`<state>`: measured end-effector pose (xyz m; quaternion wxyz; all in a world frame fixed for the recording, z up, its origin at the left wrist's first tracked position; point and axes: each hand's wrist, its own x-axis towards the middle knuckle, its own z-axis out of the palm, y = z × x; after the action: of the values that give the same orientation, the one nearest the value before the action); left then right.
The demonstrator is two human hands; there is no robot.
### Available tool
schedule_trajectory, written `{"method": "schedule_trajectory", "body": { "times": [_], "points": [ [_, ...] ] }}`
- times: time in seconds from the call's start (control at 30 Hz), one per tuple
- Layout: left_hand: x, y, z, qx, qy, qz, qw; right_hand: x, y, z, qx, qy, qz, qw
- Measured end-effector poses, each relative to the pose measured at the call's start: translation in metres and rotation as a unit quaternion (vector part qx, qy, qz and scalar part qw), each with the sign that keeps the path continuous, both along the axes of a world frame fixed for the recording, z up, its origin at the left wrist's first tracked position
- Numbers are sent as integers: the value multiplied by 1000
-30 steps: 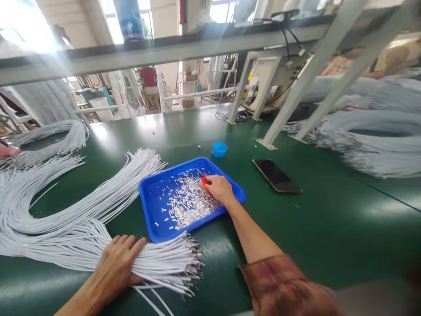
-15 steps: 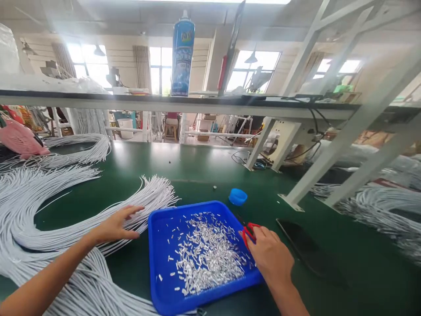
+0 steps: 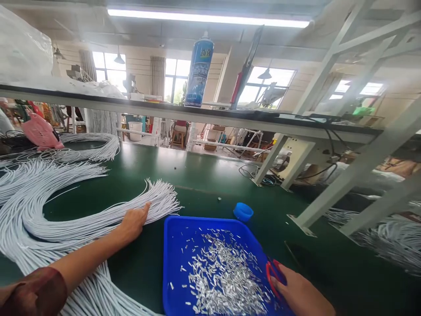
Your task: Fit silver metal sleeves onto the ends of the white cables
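Note:
My left hand [image 3: 134,224] lies on a thick bundle of white wires [image 3: 98,221], close to their loose ends. Its fingers look curled together on the wires, though they are partly hidden. To the right is a blue tray [image 3: 167,263] holding a heap of small silvery metal pieces [image 3: 230,276]. At the tray's right edge my right hand [image 3: 297,292] is closed round a red-handled cutting tool [image 3: 271,276]; I cannot make out its blades.
A small blue cup [image 3: 243,211] stands behind the tray. Further back, a shelf [image 3: 141,105] bears a blue spray can [image 3: 199,72]. Slanted metal legs [image 3: 348,171] rise on the right, and a pink plastic fan-like thing [image 3: 41,131] sits at the far left.
My left hand has moved from hovering with spread fingers onto the white wires, nearer their ends. My right hand still holds the red-handled tool. The whole view has shifted and tilted upward.

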<state>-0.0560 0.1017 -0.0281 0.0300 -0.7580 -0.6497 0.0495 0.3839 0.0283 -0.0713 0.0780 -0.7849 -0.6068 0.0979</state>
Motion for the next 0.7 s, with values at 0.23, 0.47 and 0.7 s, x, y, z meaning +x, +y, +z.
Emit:
{"method": "schedule_trajectory", "body": {
  "times": [0.23, 0.47, 0.7],
  "points": [
    [3, -1, -5, -8, -17, 24, 1000, -13, -2, 12, 44, -1, -9, 999],
    [13, -3, -5, 21, -33, 1, 999, -13, -2, 15, 30, 3, -6, 1000],
    [20, -2, -1, -26, -50, 1, 998, -2, 4, 3, 14, 32, 2, 999]
  ]
}}
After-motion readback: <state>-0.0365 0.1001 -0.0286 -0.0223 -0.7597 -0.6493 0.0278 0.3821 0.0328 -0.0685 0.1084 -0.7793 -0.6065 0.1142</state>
